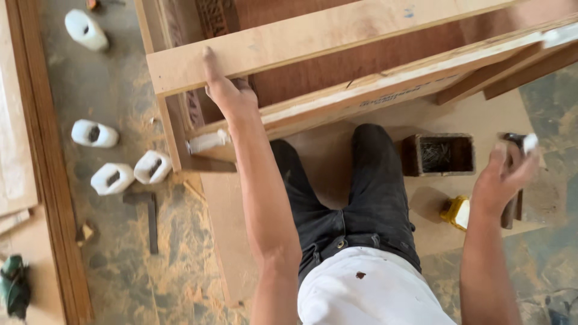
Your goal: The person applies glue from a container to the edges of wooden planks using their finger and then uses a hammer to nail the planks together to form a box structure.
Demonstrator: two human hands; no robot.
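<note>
Left hand lies flat on the pale plywood strip, index finger stretched up along its face, the other fingers curled over the lower edge; it presses rather than clamps. Right hand is raised off to the side with fingers loosely spread around a small white piece. Motion blur prevents confirming whether it is actually pinched.

The strip sits across the top of an open wooden frame, which stands over the person's knees on a board on the floor. A small wooden box of nails stands just beside the right knee, with a yellow-and-white object near it.

Risks noted: the strip is steadied by one flat palm only, so a knock could shift it out of line. The nail box is close to the leg and could be tipped. Several white plastic containers and a metal square lie loose on the dusty floor at left, a trip or slip hazard.
</note>
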